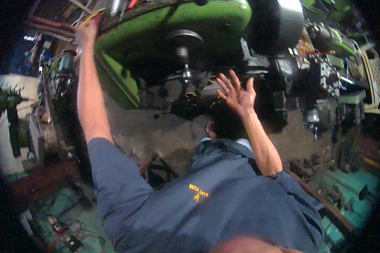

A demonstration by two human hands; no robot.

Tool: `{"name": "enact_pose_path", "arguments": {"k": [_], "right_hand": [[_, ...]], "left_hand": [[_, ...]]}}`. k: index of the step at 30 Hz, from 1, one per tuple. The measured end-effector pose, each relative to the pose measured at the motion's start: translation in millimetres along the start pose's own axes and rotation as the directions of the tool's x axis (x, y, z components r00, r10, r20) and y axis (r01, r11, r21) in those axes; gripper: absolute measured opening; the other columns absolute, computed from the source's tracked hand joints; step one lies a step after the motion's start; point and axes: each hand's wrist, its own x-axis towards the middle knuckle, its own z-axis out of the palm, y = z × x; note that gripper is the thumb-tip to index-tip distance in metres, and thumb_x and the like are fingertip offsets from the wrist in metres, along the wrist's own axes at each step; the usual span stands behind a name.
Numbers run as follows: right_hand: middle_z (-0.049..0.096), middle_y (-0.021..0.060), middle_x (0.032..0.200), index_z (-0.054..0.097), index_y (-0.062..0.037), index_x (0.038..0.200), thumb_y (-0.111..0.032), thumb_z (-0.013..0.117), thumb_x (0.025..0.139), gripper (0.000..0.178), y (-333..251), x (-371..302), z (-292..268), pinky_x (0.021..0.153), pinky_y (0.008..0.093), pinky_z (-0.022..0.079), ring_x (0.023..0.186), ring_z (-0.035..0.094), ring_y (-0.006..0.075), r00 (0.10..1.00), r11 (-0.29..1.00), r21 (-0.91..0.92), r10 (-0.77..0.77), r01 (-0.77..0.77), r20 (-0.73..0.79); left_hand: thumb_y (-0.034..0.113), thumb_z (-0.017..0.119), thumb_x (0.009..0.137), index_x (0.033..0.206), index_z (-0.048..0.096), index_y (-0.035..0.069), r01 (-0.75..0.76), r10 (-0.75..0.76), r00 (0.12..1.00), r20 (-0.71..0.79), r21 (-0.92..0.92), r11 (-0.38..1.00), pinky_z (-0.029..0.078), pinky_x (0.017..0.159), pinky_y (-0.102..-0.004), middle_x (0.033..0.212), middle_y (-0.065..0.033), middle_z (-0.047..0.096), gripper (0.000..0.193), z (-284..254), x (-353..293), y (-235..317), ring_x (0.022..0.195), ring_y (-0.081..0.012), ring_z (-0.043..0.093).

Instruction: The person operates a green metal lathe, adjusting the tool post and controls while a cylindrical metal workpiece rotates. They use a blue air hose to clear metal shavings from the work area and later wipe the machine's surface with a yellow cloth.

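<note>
My left arm reaches far forward to the upper left. There my left hand is closed at the left end of a large green machine. A yellow strip with something dark red beside it shows at the fingers; what the hand grips is too small to make out. My right hand is raised below the machine with the palm showing and the fingers spread, holding nothing. Between the hands, a round metal disc on the machine carries a shiny stepped shaft.
A big dark cylinder with a bright side stands right of the green body. Metal parts crowd the far right beside a beige plastic chair. A dark green motor-like part sits left. Below are concrete floor and cables.
</note>
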Motion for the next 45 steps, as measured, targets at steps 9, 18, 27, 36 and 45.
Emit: {"name": "enact_pose_path", "arguments": {"k": [9, 18, 27, 36, 45], "right_hand": [[0.030, 0.0096, 0.161, 0.025, -0.0316, 0.158, -0.084, 0.021, 0.089, 0.087, 4, -5, 0, 0.112, 0.0557, 0.029, 0.146, 0.031, 0.0331, 0.999, 0.989, 0.145, -0.019, 0.013, 0.046], [0.030, 0.0184, 0.159, 0.032, -0.0293, 0.154, -0.080, 0.035, 0.089, 0.082, 0, -20, -48, 0.112, 0.0624, 0.033, 0.141, 0.036, 0.0421, 0.939, 0.822, 0.511, 0.080, -0.253, 0.336], [0.034, 0.0096, 0.157, 0.042, -0.0267, 0.145, -0.074, 0.037, 0.092, 0.071, -38, -79, -119, 0.113, 0.0511, 0.029, 0.137, 0.037, 0.0305, 0.880, 0.215, 0.854, 0.085, -0.473, 0.466], [0.061, 0.0097, 0.125, 0.056, -0.0128, 0.122, -0.071, 0.024, 0.098, 0.071, -87, -154, -178, 0.102, 0.0493, 0.048, 0.116, 0.060, 0.0293, 0.970, 0.951, 0.213, -0.238, 0.223, 0.047], [0.034, 0.0131, 0.159, 0.017, -0.0150, 0.160, -0.094, 0.009, 0.077, 0.116, -139, -242, -156, 0.115, 0.0469, 0.030, 0.144, 0.034, 0.0302, 0.980, 0.975, -0.119, -0.176, 0.187, 0.094]], "left_hand": [[0.018, 0.064, 0.095, 0.105, 0.068, -0.004, -0.094, -0.180, 0.946, -0.269, -0.761, 0.642, 0.051, 0.069, -0.0313, 0.094, -0.0097, 0.068, 0.025, -199, -167, 173, 0.079, -0.0163, 0.062], [0.047, 0.068, 0.088, 0.114, 0.068, 0.004, -0.266, 0.490, 0.865, 0.107, -0.731, 0.629, 0.036, 0.109, -0.0496, 0.129, -0.0164, 0.059, 0.051, -140, -439, 350, 0.124, -0.0377, 0.052], [0.034, 0.059, 0.088, 0.095, 0.073, 0.010, -0.134, 0.305, 0.948, 0.089, -0.757, 0.640, 0.043, 0.097, -0.0515, 0.096, -0.0093, 0.073, 0.029, -112, -522, 491, 0.105, -0.0333, 0.064], [0.047, 0.063, 0.088, 0.114, 0.073, 0.016, 0.113, 0.475, 0.649, 0.594, -0.693, 0.712, 0.033, 0.103, -0.0482, 0.125, -0.0056, 0.066, 0.042, -66, -594, 525, 0.124, -0.0322, 0.050], [0.046, 0.062, 0.086, 0.093, 0.079, 0.022, -0.435, 0.530, 0.757, 0.383, -0.310, 0.845, 0.044, 0.079, -0.0461, 0.103, 0.0008, 0.072, 0.030, -12, -563, 567, 0.096, -0.0262, 0.061]]}}
